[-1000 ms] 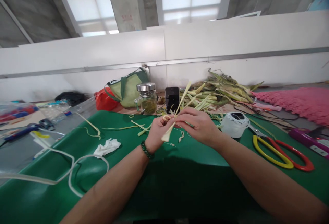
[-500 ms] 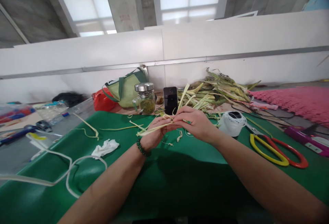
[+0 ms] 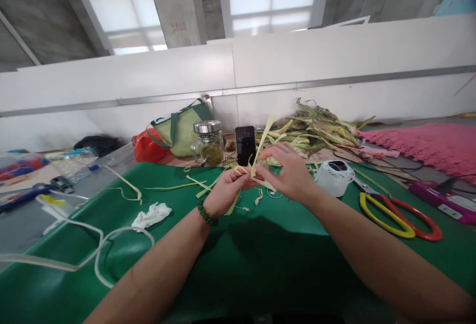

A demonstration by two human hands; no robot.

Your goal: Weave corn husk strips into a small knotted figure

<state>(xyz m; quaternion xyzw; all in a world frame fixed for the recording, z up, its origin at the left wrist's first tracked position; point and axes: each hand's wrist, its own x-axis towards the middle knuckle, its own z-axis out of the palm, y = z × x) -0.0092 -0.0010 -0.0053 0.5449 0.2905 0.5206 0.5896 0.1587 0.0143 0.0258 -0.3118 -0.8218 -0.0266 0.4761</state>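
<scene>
My left hand (image 3: 226, 191), wearing a green bead bracelet (image 3: 206, 213), pinches pale strips of corn husk between thumb and fingers. One husk strip (image 3: 265, 138) sticks up from the grip, and another end hangs below the thumb. My right hand (image 3: 288, 172) has its fingertips closed about the upright strip, close to the left thumb. How the strips cross between the two hands is partly hidden. Behind the hands a black phone (image 3: 245, 145) stands upright beside a glass mug (image 3: 209, 146) with a steel lid. Loose strips (image 3: 174, 185) lie on the green mat (image 3: 238, 274).
Right of my hands stand a white tub (image 3: 333, 179) and scissors (image 3: 390, 215) with red and yellow handles. A husk pile (image 3: 320, 125) lies at the back. Crumpled tissue (image 3: 152, 215) and a white cord (image 3: 97, 249) lie left. A purple power strip (image 3: 442, 202) sits far right.
My right hand has lifted slightly and its fingers have spread from the left hand. The strip that lay across my left hand now points downward, and another stands up between the hands.
</scene>
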